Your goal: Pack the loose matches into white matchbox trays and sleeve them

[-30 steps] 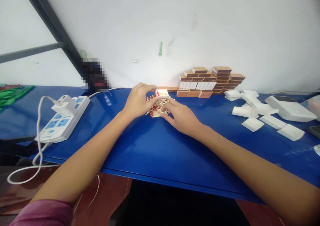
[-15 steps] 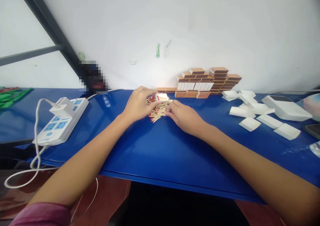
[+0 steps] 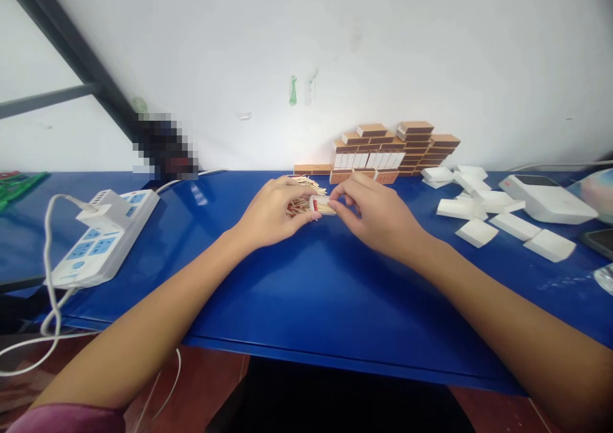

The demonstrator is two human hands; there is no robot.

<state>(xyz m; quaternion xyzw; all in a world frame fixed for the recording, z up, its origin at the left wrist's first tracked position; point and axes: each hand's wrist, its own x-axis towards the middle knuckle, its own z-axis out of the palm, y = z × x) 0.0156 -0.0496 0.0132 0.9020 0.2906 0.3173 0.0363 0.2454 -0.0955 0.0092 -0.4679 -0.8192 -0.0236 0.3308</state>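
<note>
My left hand [image 3: 272, 212] grips a small white matchbox tray [image 3: 312, 205] by its left end, between thumb and fingers. Red-headed matches [image 3: 324, 207] lie lengthwise in the tray. At its right end, my right hand [image 3: 376, 206] pinches the matches' pale ends, thumb against fingertips; its fingers partly cover them. A heap of loose matches [image 3: 309, 184] lies on the blue table behind the tray, partly hidden by my left hand.
Brown matchboxes [image 3: 414, 145] are stacked against the wall, white tray ends showing among them. Several white trays [image 3: 476, 234] lie scattered at the right, beside a white device [image 3: 550, 206]. A power strip [image 3: 108, 248] with a white cable lies at the left.
My right hand has moved from the match heap to the tray's right end. The tray, in my left hand, has come nearer and now sits in front of the heap. The view has shifted slightly.
</note>
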